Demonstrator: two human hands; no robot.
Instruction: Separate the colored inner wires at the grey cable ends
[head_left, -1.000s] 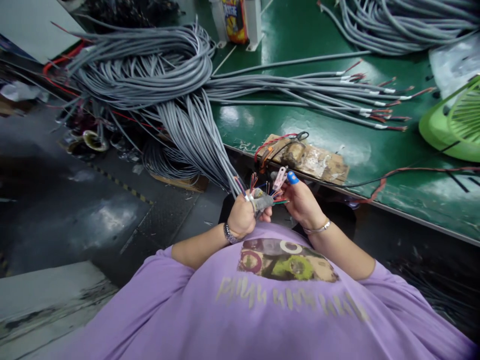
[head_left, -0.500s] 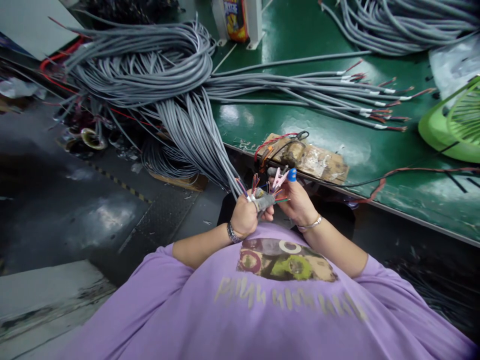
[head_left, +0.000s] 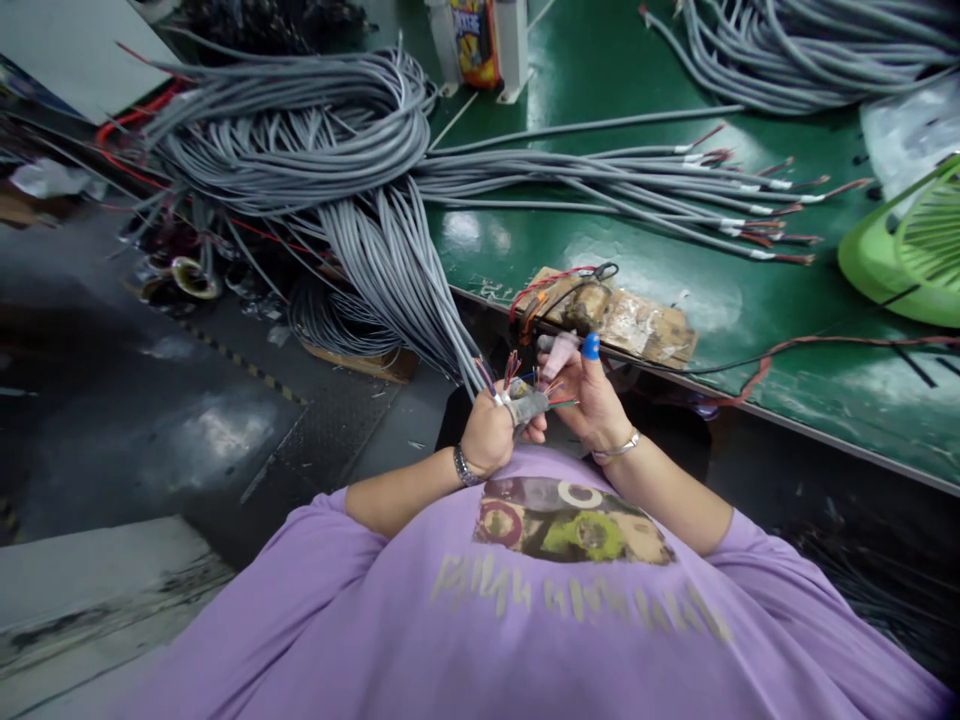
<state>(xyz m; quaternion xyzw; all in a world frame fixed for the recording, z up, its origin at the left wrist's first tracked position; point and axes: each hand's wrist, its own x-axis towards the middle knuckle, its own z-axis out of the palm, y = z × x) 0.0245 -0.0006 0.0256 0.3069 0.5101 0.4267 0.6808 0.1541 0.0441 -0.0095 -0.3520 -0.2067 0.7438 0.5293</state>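
My left hand (head_left: 489, 434) is closed around the ends of several grey cables (head_left: 466, 362). Thin coloured wires (head_left: 513, 370) fan out of the cut sheaths, and one thick grey end (head_left: 529, 405) points to the right. Close by, my right hand (head_left: 594, 408), with a blue cover (head_left: 591, 347) on the thumb, pinches a small pink clip (head_left: 560, 354). The clip is smeared by motion, beside the wire tips; whether it touches them I cannot tell.
A large coil of grey cable (head_left: 300, 150) lies on the green table (head_left: 810, 375), stripped ends fanning right. In front sits a worn wooden block (head_left: 649, 325) with wires. A green fan (head_left: 900, 245) stands right; a second cable bundle (head_left: 810, 60) lies behind.
The pink clip has tilted and blurred in my right hand, and the right thumb has shifted slightly. My left hand keeps its hold on the cables; the view has moved a little.
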